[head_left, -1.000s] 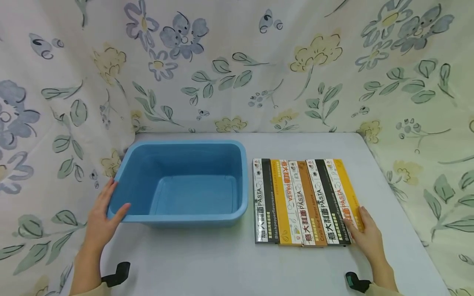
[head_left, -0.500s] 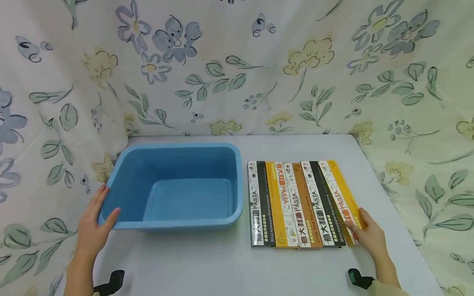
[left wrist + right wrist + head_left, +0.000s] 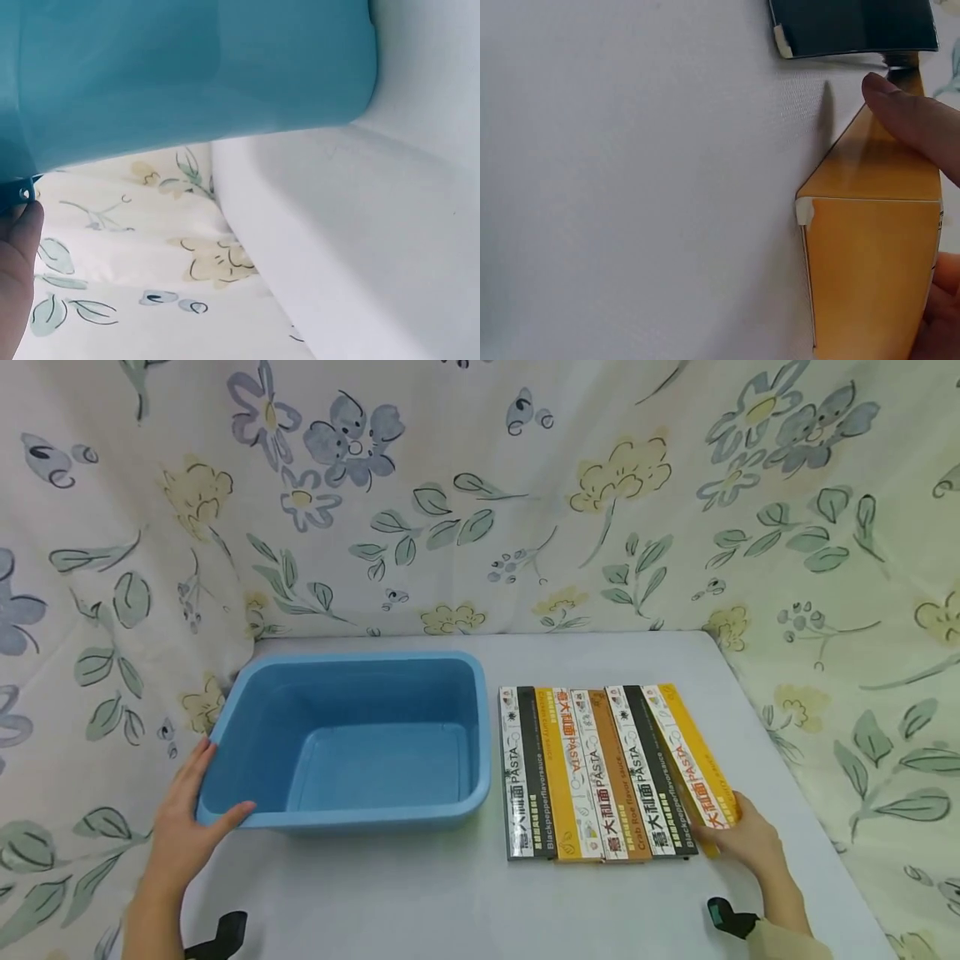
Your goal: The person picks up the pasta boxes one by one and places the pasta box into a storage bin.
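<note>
Head view places the yellow-and-white pasta box (image 3: 693, 752) at the right end of a row of boxes (image 3: 579, 772), angled so its near end stands apart from the black-and-white box (image 3: 648, 768) beside it. The right hand (image 3: 750, 843) pinches that near end, thumb (image 3: 907, 120) on one side and fingers on the other; how firmly, one cannot tell. The left hand (image 3: 183, 827) rests at the near left corner of the blue tub (image 3: 360, 817), its thumb spread wide from fingers that lie along the outer wall.

Whether the far ends of the two boxes touch cannot be told. If they do, lifting could drag the neighbour askew. Gripped only at one end, the long box might droop or twist under its own weight. A shove from the left hand could slide the tub, which looks light.

To the right, the tabletop (image 3: 540, 910) leaves just a narrow strip before its slanting edge, with the floral curtain (image 3: 480, 502) beyond. Between tub and row the gap is slim; the widest room lies on the near side.
</note>
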Motion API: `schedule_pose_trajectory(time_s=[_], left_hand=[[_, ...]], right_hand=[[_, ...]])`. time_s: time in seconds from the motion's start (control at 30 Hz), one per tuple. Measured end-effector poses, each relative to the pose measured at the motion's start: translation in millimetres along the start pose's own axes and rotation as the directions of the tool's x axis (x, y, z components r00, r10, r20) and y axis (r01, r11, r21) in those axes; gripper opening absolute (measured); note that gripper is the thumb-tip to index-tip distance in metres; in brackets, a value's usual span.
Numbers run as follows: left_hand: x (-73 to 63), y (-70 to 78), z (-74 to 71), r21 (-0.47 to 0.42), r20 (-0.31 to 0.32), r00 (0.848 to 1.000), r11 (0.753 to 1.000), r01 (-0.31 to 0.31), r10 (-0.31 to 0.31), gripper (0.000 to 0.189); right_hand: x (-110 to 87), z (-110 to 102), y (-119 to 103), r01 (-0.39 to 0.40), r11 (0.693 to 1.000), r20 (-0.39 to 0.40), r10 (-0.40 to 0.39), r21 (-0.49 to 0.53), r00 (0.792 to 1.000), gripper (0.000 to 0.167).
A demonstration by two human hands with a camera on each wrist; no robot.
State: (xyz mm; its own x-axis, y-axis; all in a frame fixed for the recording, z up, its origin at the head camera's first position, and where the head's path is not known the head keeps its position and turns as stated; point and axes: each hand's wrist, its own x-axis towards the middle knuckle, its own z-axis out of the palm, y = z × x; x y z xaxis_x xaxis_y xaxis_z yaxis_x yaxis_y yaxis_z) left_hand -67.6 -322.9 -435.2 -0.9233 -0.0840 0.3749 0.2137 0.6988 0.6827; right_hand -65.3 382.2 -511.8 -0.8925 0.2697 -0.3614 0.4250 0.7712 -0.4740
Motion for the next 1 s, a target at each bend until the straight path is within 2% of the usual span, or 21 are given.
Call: schedule_pose_trajectory(time_s=[0.1, 0.2, 0.4, 0.53, 0.63, 0.83, 1.0], left_hand=[[-0.4, -0.3, -3.4, 0.002, 0.048, 0.999, 1.0, 0.004, -0.004, 0.091], [-1.8, 0.4, -4.8, 0.007, 0.066, 0.998, 1.0, 0.015, -0.015, 0.094], [-2.8, 0.3, -4.8, 0.015, 0.072, 0.997, 1.0, 0.022, -0.023, 0.094], [-0.8, 0.9, -4.6, 0.004, 0.068, 0.998, 1.0, 0.019, -0.019, 0.093], [0.7, 1.8, -4.3, 0.002, 0.061, 0.998, 1.0, 0.013, -0.014, 0.092], [1.5, 3.6, -3.9, 0.009, 0.069, 0.998, 1.0, 0.013, -0.014, 0.091], [0.5, 4.7, -4.6, 0.013, 0.077, 0.997, 1.0, 0.024, -0.025, 0.091]], right_hand=[[-0.2, 1, -1, 0.0, 1.0, -0.025, 0.0, 0.005, 1.0, 0.107], [-0.5, 2, -2, -0.012, 1.0, -0.041, 0.013, 0.015, 0.999, 0.104], [0.1, 0, -4, -0.058, 0.996, -0.036, 0.061, 0.072, 0.998, 0.103], [2.5, -3, -5, -0.085, 0.981, 0.015, 0.084, 0.173, 0.996, 0.107], [4.0, -5, -5, -0.097, 0.969, 0.022, 0.094, 0.229, 0.995, 0.11], [2.6, -2, -10, -0.144, 0.959, -0.057, 0.163, 0.244, 0.985, 0.105], [-1.6, -4, -16, -0.16, 0.962, -0.107, 0.187, 0.221, 0.976, 0.101]])
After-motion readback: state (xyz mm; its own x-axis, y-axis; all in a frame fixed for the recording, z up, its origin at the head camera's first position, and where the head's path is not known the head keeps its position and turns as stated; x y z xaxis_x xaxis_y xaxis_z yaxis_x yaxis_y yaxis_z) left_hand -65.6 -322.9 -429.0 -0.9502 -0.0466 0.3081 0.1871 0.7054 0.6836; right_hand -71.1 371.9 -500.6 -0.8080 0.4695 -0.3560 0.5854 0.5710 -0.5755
